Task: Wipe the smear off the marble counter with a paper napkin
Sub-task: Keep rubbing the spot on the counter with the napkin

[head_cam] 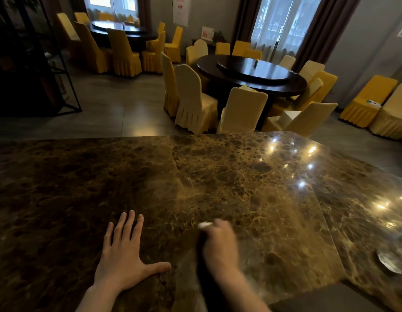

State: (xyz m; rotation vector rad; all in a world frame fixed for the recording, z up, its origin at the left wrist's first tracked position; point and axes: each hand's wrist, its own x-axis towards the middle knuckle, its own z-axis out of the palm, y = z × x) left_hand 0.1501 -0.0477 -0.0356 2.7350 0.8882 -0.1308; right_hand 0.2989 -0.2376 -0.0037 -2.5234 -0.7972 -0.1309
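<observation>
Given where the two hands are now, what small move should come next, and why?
Probably another short rubbing stroke. The right hand is closed on the white napkin, pressed to the marble counter and motion-blurred, while the left hand lies flat as a brace. I cannot make out the smear itself.

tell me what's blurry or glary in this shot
Head view: the right hand is smeared by motion blur, with only a white bit of the napkin showing at its fingertips; the left hand is sharp, flat on the marble counter; ceiling-light glare dots its right side; wide-angle bowing at the edges.
</observation>
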